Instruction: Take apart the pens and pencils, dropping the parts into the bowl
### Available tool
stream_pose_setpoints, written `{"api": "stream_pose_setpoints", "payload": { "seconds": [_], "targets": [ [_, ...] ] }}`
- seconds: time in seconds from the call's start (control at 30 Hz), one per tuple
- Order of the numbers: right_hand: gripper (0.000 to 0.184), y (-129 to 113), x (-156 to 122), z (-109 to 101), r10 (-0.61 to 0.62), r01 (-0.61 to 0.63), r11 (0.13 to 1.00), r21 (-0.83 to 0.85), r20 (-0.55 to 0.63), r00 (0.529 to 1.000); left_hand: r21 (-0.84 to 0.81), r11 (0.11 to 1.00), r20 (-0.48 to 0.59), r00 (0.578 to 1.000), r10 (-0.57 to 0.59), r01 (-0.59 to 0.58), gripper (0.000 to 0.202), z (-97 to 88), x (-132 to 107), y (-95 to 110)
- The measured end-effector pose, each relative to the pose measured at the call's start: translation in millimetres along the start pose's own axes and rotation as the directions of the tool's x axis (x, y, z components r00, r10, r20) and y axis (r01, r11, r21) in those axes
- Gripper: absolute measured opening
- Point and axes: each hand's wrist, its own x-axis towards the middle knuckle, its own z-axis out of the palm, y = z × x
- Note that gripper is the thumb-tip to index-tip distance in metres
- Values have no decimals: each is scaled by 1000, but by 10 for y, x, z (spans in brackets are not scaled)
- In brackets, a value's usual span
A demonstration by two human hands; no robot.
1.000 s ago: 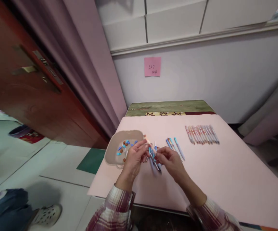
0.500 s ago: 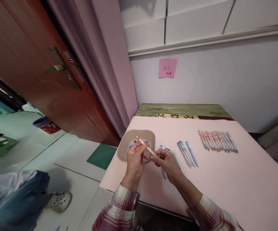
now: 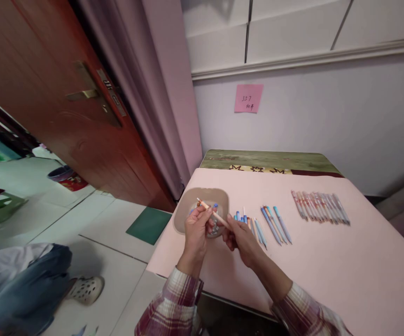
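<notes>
Between my two hands is a pale peach pen (image 3: 219,217), slanting from upper left to lower right. My left hand (image 3: 198,227) pinches its middle, with the white tip poking out beyond the fingers. At the other end, the fingers of my right hand (image 3: 240,237) close on the pen. Behind the left hand stands a beige plastic basin (image 3: 183,212) with small blue and brown pieces in it, partly hidden. Just past my right hand lie several loose blue, white and orange pen parts (image 3: 256,228), some covered by that hand.
On the pink-covered table (image 3: 321,270) lie a small group of blue and brown pens (image 3: 275,226) and a neat row of clear-barrelled pens (image 3: 320,207). A wooden door (image 3: 65,112) stands at left. A person's leg and clog (image 3: 87,290) show on the floor.
My right hand has shifted slightly right along the pen, its thumb now lying on the pen's end. The view has turned a little left.
</notes>
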Motion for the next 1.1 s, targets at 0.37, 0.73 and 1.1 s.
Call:
{"api": "stream_pose_setpoints", "payload": {
  "seconds": [0.37, 0.73, 1.1],
  "targets": [
    [35, 49, -18, -81, -203, 182, 973, -142, -147, 968, -7, 992, -122, 985, 126, -127, 35, -66, 66, -4],
    [35, 52, -33, -175, -191, 162, 973, -162, -184, 964, 667, 629, 47, 866, 498, -398, 53, -184, 15, 43],
    [37, 0, -82, -182, -199, 180, 971, -155, -121, 972, 203, 974, 85, 993, 88, -103, 37, -73, 49, 20]
  ]
}}
